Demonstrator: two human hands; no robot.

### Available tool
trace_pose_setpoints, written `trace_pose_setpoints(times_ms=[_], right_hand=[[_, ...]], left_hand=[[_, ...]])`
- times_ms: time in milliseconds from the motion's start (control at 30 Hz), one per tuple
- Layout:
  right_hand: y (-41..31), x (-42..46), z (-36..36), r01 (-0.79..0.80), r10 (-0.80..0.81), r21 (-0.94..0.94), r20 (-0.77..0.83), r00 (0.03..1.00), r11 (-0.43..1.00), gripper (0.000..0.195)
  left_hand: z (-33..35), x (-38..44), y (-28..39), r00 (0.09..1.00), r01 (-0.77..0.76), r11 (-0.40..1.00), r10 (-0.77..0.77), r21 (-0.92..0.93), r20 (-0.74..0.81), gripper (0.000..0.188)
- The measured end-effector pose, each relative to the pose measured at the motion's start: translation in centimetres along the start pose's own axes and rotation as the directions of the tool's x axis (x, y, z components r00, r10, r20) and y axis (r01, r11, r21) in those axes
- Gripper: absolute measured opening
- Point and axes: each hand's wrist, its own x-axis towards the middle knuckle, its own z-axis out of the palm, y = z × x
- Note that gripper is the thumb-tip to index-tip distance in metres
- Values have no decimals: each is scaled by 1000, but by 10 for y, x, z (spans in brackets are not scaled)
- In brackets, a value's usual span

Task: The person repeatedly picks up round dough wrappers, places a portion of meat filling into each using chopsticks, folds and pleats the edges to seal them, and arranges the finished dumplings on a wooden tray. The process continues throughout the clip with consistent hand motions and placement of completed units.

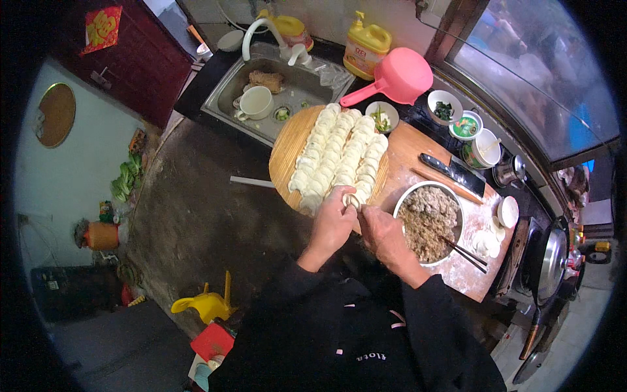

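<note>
Between my two hands is a dumpling of white dough, its wrapper partly folded around the filling. My left hand grips it from the left, and the fingertips of my right hand pinch its right edge. Just beyond them, a round wooden board carries several rows of shaped dumplings. To the right of my right hand stands a white-rimmed bowl of minced filling, with dark chopsticks leaning in it. Flat dough wrappers lie on the floured cutting board.
A cleaver and a wooden rolling pin lie behind the bowl. The steel sink holds a cup. A pink dipper and small bowls line the back. At right sits a lidded pan.
</note>
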Motion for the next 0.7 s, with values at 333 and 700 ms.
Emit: trace_pose_setpoints(times_ms=[333, 700], right_hand=[[-3, -4, -15, -180, 178, 17, 83, 981, 984, 12], [30, -113, -19, -451, 448, -9, 143, 883, 892, 15]], left_hand=[[-82, 211, -82, 955, -202, 934, 254, 293, -151, 28], [-74, 304, -85, 900, -395, 648, 414, 651, 135, 34]])
